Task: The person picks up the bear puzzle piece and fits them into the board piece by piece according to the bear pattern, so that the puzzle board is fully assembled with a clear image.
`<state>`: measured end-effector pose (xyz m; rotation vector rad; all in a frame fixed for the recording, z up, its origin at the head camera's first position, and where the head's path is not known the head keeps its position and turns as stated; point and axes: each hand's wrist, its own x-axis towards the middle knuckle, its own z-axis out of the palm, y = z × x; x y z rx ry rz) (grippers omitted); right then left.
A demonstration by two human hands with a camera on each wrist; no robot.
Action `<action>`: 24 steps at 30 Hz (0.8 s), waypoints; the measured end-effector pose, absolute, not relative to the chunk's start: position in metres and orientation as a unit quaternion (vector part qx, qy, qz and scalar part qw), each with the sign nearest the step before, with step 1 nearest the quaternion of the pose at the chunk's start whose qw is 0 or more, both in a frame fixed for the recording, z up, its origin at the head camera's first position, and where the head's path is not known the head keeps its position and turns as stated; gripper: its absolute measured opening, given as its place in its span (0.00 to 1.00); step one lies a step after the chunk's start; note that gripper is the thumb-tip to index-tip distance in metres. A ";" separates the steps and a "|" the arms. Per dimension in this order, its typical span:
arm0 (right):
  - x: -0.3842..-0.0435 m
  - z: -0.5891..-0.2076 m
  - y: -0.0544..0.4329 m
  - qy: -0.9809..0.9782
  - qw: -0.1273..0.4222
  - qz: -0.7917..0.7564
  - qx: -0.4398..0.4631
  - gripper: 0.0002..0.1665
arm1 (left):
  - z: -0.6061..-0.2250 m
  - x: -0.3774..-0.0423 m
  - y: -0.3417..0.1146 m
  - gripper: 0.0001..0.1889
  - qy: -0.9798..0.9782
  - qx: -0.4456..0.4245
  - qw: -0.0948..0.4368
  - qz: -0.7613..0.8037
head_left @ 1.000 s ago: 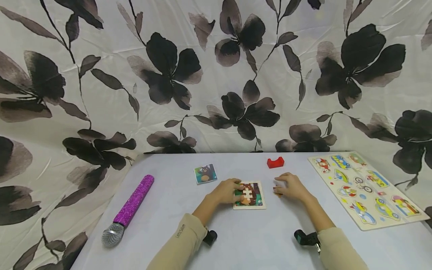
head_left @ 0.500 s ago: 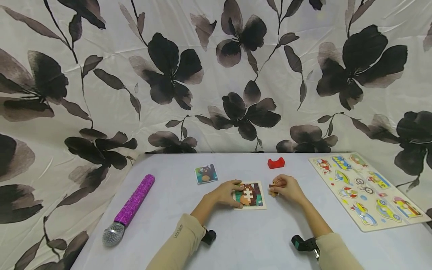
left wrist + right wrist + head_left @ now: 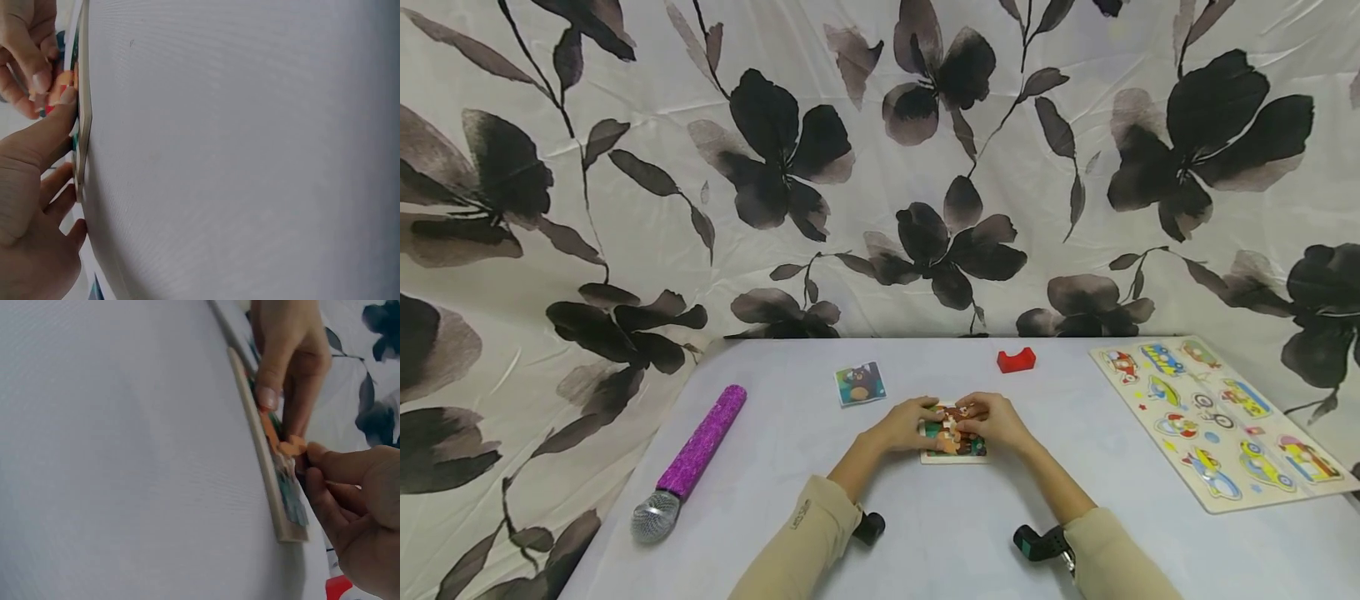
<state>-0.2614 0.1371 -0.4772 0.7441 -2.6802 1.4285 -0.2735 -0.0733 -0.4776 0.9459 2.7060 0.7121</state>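
Observation:
A small wooden jigsaw puzzle (image 3: pixel 953 458) with a brown bear picture lies flat in its pale frame at the table's middle. My left hand (image 3: pixel 904 425) rests over its left side; in the left wrist view the thumb (image 3: pixel 53 122) lies straight on the near edge, fingers spread beyond. Over the puzzle's right half, my right hand (image 3: pixel 1000 421) pinches an orange-brown puzzle piece (image 3: pixel 292 446) between thumb and forefinger. In the right wrist view that piece is tilted, just above the board or touching it; I cannot tell which. My hands partly hide the board.
A bear picture card (image 3: pixel 861 384) lies behind to the left, and a red notched block (image 3: pixel 1017 360) stands at the back. A purple glittery microphone (image 3: pixel 700 450) is at left. A large vehicle puzzle board (image 3: pixel 1217 417) occupies the right side.
My right hand has picked up the piece from the table right of the puzzle and carried it left over the board. The left hand has stayed on the puzzle.

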 end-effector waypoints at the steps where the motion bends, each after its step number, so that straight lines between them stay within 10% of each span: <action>1: -0.261 -0.478 0.136 -0.863 0.009 0.443 0.244 0.16 | -0.477 -0.273 -0.073 0.29 0.911 0.318 0.095 0.244; 24: -0.261 -0.477 0.129 -0.880 -0.002 0.386 0.276 0.15 | -0.474 -0.274 -0.071 0.30 0.915 0.294 0.106 0.257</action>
